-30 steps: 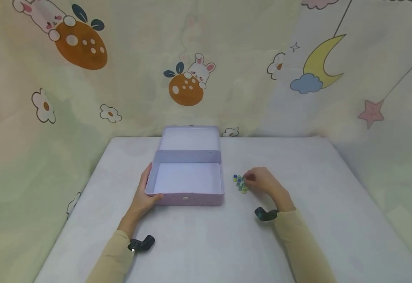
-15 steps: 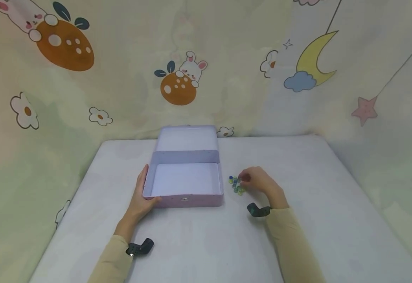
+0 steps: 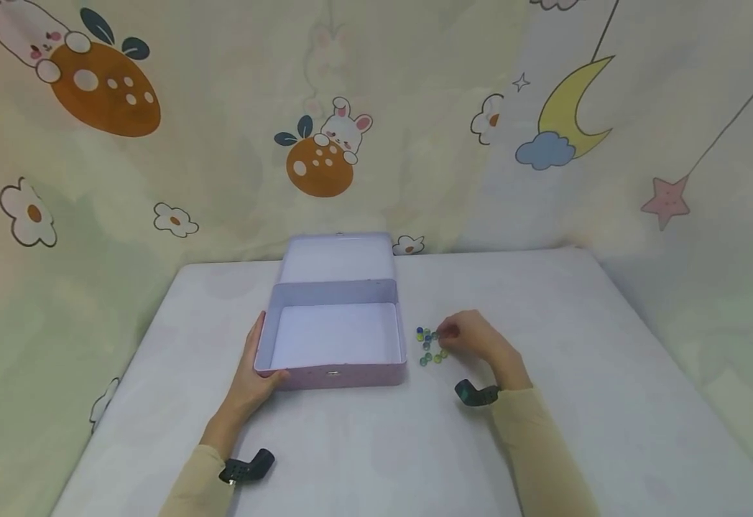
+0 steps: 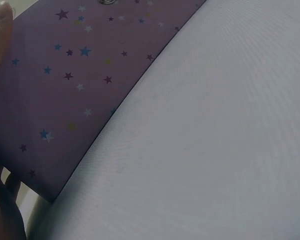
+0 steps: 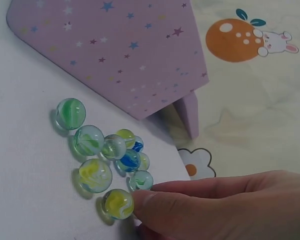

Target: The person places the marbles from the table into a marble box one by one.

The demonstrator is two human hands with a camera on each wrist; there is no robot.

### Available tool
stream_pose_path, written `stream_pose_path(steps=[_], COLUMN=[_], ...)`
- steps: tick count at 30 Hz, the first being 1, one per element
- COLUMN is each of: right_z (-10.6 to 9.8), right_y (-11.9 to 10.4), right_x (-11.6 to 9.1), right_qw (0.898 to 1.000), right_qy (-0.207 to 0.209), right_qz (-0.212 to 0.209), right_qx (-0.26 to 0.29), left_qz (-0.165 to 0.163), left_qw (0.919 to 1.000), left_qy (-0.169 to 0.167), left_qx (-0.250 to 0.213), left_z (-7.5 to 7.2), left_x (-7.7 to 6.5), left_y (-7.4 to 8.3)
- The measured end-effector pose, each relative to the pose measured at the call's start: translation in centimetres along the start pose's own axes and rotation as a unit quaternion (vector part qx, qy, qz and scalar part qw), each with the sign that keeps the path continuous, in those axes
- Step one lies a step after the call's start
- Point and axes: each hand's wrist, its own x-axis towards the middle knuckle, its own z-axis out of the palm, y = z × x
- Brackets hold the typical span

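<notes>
A lavender tin box [image 3: 350, 376] with small printed stars stands with its hinged lid [image 3: 338, 258] raised at the back; its inside shows bare. My left hand [image 3: 250, 380] grips its front left corner, thumb over the front wall and fingers along the side. To the right of the box lie several glass marbles [image 5: 95, 175] with yellow, green and blue swirls. My right hand [image 3: 476, 341] is bent down at them, and its thumb and forefinger pinch at a green-streaked marble [image 5: 141, 180]. A yellow-swirled marble [image 5: 119, 204] lies right by the thumb tip. The palm is hidden.
Everything stands on a white-covered table [image 3: 363, 459]. Behind it hangs a printed cloth [image 3: 415, 86] with rabbits, flowers and a moon. Dark wrist cameras [image 3: 247, 468] sit at both cuffs.
The marbles near my right fingers have spread apart, some toward the front. My left hand keeps its hold on the box. The whole head view has shifted slightly.
</notes>
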Motion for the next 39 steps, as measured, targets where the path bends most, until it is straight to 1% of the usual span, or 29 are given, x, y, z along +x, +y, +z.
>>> stream_pose_path(steps=[4, 9, 12, 15, 20, 23, 26, 31, 35, 39], right_z=[0.3, 0.3, 0.2, 0.1, -0.1, -0.3, -0.4, -0.8, -0.6, -0.6], right_y=[0.1, 0.3, 0.5, 0.6, 0.5, 0.2, -0.2, -1.3, -2.3, -3.9], right_x=[0.2, 0.2, 0.1, 0.0, 0.1, 0.1, 0.0, 0.3, 0.2, -0.5], right_qw=[1.000, 1.000, 1.000, 1.000, 0.999, 0.999, 0.998, 0.996, 0.991, 0.982], right_qy=[0.002, 0.006, 0.012, 0.021, 0.029, 0.036, 0.050, 0.079, 0.107, 0.137], right_qz=[0.001, 0.008, -0.004, -0.004, 0.018, 0.017, 0.008, -0.029, -0.057, -0.081], right_qx=[-0.004, -0.009, -0.008, -0.007, 0.007, 0.015, 0.027, 0.040, 0.063, 0.099], left_qz=[0.003, 0.005, -0.005, -0.015, -0.030, -0.034, -0.042, -0.048, -0.044, -0.041], left_qw=[1.0000, 1.0000, 1.0000, 0.9999, 0.9995, 0.9994, 0.9990, 0.9984, 0.9987, 0.9988], left_qy=[0.008, 0.005, 0.002, -0.002, -0.005, -0.003, -0.003, -0.001, -0.001, -0.004], left_qx=[0.005, -0.001, 0.001, 0.006, 0.010, 0.008, 0.014, 0.030, 0.025, 0.027], left_z=[-0.1, 0.0, 0.1, 0.0, 0.0, 0.0, 0.1, 0.0, -0.1, 0.1], left_x=[-0.3, -0.3, -0.2, 0.0, 0.0, -0.1, -0.2, 0.0, -0.2, -0.4], left_y=[0.0, 0.0, -0.1, 0.0, 0.2, 0.2, 0.2, 0.5, 0.4, 0.4])
